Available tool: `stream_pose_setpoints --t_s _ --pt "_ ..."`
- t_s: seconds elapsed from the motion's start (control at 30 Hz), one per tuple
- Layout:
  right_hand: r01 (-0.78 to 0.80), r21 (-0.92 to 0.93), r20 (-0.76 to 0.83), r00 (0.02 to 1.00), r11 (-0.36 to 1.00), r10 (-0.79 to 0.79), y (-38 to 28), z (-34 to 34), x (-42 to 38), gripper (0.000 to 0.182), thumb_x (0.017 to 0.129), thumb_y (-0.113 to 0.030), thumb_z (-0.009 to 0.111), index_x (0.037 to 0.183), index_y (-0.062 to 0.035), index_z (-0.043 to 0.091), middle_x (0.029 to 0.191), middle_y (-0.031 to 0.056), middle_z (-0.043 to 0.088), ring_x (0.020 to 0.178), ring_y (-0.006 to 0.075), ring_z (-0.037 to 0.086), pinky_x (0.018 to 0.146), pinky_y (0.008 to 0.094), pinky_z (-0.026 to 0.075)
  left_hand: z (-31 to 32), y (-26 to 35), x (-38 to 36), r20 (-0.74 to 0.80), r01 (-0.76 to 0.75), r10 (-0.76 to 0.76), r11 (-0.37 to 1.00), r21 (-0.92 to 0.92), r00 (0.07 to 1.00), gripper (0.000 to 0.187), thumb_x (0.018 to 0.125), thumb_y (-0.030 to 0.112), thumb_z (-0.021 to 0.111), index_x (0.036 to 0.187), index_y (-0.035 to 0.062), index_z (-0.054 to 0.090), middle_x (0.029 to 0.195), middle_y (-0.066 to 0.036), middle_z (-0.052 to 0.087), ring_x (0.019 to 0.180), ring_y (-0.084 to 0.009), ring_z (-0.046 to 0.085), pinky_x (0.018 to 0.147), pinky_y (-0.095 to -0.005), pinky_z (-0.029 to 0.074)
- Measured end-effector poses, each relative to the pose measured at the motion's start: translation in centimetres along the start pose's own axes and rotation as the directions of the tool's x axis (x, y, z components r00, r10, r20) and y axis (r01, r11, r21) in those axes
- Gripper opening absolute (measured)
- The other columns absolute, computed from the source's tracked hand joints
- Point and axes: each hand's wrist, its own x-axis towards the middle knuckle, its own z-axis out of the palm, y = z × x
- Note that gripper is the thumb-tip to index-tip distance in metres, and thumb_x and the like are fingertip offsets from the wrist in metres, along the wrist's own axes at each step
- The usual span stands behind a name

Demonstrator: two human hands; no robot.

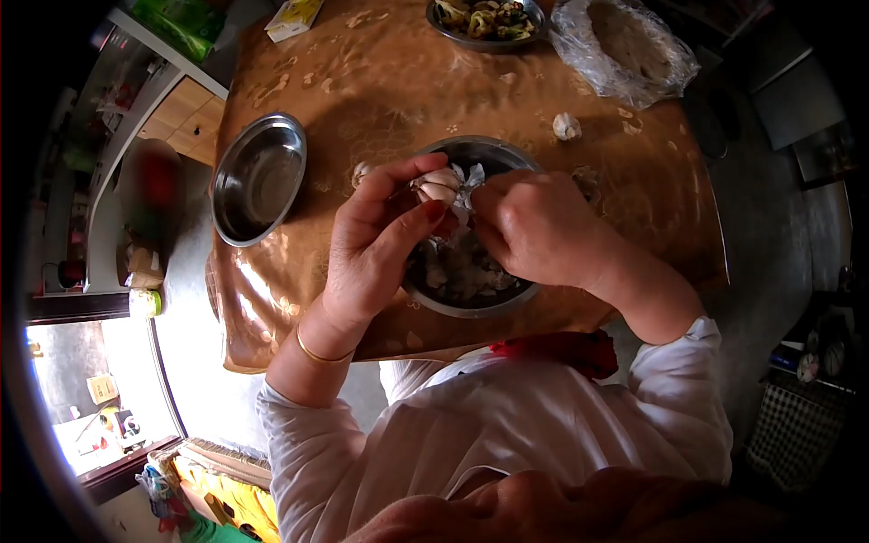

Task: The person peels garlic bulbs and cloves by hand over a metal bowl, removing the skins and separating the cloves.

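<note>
My left hand [376, 226] grips a garlic bulb [440, 185] between thumb and fingers, over a metal bowl [462, 309]. Papery white skin [471, 176] stands loose from the bulb's right side. Right against it, my right hand [534, 222] is closed, its fingertips pinched on the loose skin and partly hidden from the camera. Below both hands, pale garlic pieces or peelings [466, 271] lie in the bowl. Another garlic bulb [362, 172] sits on the table, partly behind my left hand.
An oval metal basin [260, 181] stands at the left of the brown-covered table [389, 90]. A whole garlic bulb [567, 127] lies to the right. At the far side are a bowl of food [484, 41], a clear plastic bag [625, 50] and a small packet [294, 18].
</note>
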Motion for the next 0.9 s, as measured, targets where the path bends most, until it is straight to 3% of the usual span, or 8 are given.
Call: stream_pose_setpoints --t_s 0.37,0.67,0.8,0.9 --pt "-0.042 0.146 -0.046 0.998 0.988 0.049 0.0 -0.9 0.1 0.021 0.078 -0.010 0.063 0.094 0.0013 0.053 0.091 0.0177 0.060 0.079 0.0367 0.063 0.066 0.0447 0.052 -0.1 -0.4 0.0 -0.022 0.001 0.003 0.985 0.174 1.000 0.037 0.094 -0.004 0.054 0.130 -0.0009 0.048 0.111 -0.005 0.064 0.104 -0.0098 0.059 0.091 -0.0232 0.047" --pt "0.024 0.329 -0.130 0.991 0.944 0.020 0.4 0.4 0.2 0.015 0.083 -0.007 0.060 0.093 0.0007 0.053 0.083 0.0144 0.060 0.080 0.0357 0.062 0.067 0.0444 0.050 0.3 -0.7 -0.1 0.007 -0.038 0.037 0.967 0.252 0.999 0.038 0.092 -0.006 0.057 0.129 -0.0012 0.047 0.110 -0.006 0.064 0.105 -0.0114 0.060 0.092 -0.0257 0.048" --pt "0.004 0.221 -0.161 0.986 0.975 0.032 0.1 0.1 0.3 0.015 0.081 -0.008 0.064 0.091 -0.0005 0.056 0.079 0.0130 0.060 0.080 0.0334 0.063 0.067 0.0427 0.051 0.0 -0.3 -0.3 -0.014 -0.043 0.044 0.997 0.070 0.999 0.037 0.093 -0.004 0.055 0.128 -0.0023 0.047 0.109 -0.007 0.063 0.099 -0.0121 0.060 0.088 -0.0258 0.049" --pt "-0.010 0.101 -0.141 0.990 0.995 0.024 0.3 -0.2 0.1 0.016 0.078 -0.009 0.066 0.090 -0.0019 0.058 0.080 0.0121 0.060 0.080 0.0311 0.063 0.068 0.0414 0.052 -0.1 0.0 -0.2 -0.034 -0.044 0.046 0.998 0.049 0.998 0.036 0.093 -0.004 0.052 0.129 -0.0025 0.047 0.109 -0.007 0.063 0.097 -0.0118 0.059 0.085 -0.0253 0.049"
